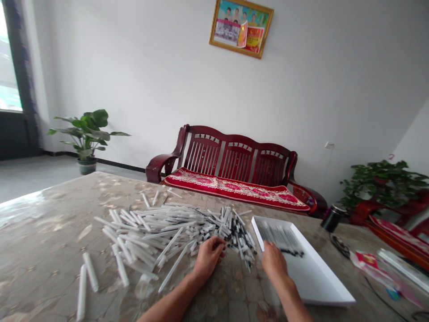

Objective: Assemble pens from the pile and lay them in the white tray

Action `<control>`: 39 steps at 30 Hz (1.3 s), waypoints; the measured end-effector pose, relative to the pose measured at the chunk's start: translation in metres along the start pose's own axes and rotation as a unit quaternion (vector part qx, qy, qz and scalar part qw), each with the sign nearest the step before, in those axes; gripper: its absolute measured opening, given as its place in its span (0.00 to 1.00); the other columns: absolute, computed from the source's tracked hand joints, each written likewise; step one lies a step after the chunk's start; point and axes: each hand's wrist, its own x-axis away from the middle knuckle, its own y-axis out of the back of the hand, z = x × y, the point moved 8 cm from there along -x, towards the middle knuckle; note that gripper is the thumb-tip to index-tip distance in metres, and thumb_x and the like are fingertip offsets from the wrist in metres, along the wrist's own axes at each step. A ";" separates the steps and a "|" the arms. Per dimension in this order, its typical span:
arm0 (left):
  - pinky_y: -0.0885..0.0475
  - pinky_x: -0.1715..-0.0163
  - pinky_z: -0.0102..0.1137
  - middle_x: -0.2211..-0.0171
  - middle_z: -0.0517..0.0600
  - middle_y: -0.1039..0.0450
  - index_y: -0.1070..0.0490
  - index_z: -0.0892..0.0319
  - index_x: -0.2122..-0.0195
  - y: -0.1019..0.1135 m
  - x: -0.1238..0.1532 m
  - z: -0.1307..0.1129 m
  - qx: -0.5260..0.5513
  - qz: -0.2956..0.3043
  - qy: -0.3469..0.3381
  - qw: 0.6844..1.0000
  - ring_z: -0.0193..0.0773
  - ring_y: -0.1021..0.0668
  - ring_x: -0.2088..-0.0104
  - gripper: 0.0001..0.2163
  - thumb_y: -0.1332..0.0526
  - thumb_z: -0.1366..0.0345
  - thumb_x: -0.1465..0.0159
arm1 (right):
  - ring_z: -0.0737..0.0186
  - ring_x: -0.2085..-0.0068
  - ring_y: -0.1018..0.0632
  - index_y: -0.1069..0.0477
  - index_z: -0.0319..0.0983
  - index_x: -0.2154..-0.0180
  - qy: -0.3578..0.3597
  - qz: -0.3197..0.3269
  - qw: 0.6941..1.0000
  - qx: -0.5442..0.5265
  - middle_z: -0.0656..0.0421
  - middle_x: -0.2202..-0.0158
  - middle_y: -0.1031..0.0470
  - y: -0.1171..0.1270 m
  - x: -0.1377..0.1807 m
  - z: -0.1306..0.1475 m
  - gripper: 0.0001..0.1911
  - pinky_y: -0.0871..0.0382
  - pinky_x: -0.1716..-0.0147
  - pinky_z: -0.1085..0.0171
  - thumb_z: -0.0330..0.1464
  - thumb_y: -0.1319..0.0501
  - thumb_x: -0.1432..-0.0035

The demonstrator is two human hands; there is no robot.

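Observation:
A large heap of white, pen-like sticks point(150, 237), many with dark ends, lies across the table. At the heap's near right side is my left hand point(209, 257), its fingers curled in close to the dark-tipped ends; whatever is between them is hidden. My right hand point(274, 260) is closed at the left rim of a shallow white tray point(318, 281), its fingertips turned away from view. Inside the tray's far part, a row of clear, dark-tipped pens point(281, 237) lies side by side.
Two loose white sticks point(87, 279) lie at the table's near left. Right of the tray are a black cylinder point(333, 218), a dark cable point(340, 246) and a red-and-white plastic packet point(370, 264). A wooden bench point(231, 156) stands beyond the table point(43, 250).

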 end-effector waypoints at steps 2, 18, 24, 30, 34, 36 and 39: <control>0.35 0.79 0.27 0.74 0.45 0.27 0.29 0.58 0.68 -0.002 -0.001 0.001 -0.009 0.008 0.003 1.000 0.37 0.23 0.76 0.09 0.43 0.61 0.47 | 0.56 0.55 0.21 0.24 0.36 0.56 -0.002 -0.004 1.000 0.001 0.48 0.57 0.22 0.004 0.002 0.003 0.18 0.32 0.59 0.65 0.20 0.50 0.40; 0.36 0.80 0.26 0.75 0.46 0.25 0.30 0.58 0.70 0.013 0.011 -0.009 0.043 0.057 0.004 0.997 0.34 0.25 0.78 0.13 0.40 0.52 0.45 | 0.59 0.50 0.23 0.27 0.42 0.51 0.043 -0.007 0.998 -0.053 0.54 0.51 0.24 0.009 -0.011 0.065 0.15 0.33 0.57 0.68 0.30 0.44 0.38; 0.32 0.71 0.28 0.72 0.47 0.21 0.24 0.55 0.65 0.044 0.017 -0.029 -0.182 -0.012 -0.090 0.979 0.38 0.22 0.73 0.10 0.43 0.59 0.37 | 0.56 0.53 0.21 0.24 0.41 0.57 0.042 0.008 0.998 -0.036 0.52 0.54 0.22 -0.004 -0.021 0.069 0.13 0.32 0.59 0.64 0.29 0.46 0.36; 0.34 0.58 0.32 0.61 0.51 0.22 0.24 0.52 0.61 0.074 0.019 -0.068 -0.472 -0.121 -0.141 0.862 0.44 0.24 0.57 0.10 0.45 0.66 0.35 | 0.54 0.53 0.23 0.23 0.41 0.61 0.052 -0.037 0.998 -0.003 0.53 0.58 0.21 -0.002 -0.017 0.075 0.13 0.33 0.59 0.64 0.28 0.46 0.37; 0.36 0.58 0.33 0.62 0.51 0.25 0.26 0.53 0.63 0.087 0.021 -0.075 -0.578 -0.108 -0.078 0.805 0.43 0.26 0.57 0.06 0.42 0.64 0.38 | 0.52 0.53 0.24 0.24 0.40 0.62 0.058 -0.064 0.996 0.014 0.52 0.59 0.22 0.003 -0.012 0.077 0.12 0.35 0.58 0.61 0.27 0.46 0.37; 0.35 0.58 0.34 0.61 0.51 0.25 0.26 0.54 0.62 0.095 0.023 -0.077 -0.599 -0.098 -0.048 0.793 0.45 0.25 0.57 0.07 0.40 0.63 0.39 | 0.52 0.54 0.24 0.25 0.40 0.62 0.048 -0.083 0.995 0.011 0.51 0.59 0.22 0.006 -0.009 0.075 0.10 0.36 0.57 0.61 0.28 0.46 0.36; 0.34 0.59 0.36 0.59 0.54 0.24 0.26 0.55 0.59 0.102 0.026 -0.074 -0.617 -0.064 0.006 0.785 0.48 0.23 0.57 0.10 0.40 0.62 0.42 | 0.53 0.55 0.24 0.26 0.40 0.59 0.038 -0.109 0.993 -0.021 0.52 0.59 0.21 0.007 -0.005 0.070 0.10 0.38 0.58 0.61 0.30 0.46 0.34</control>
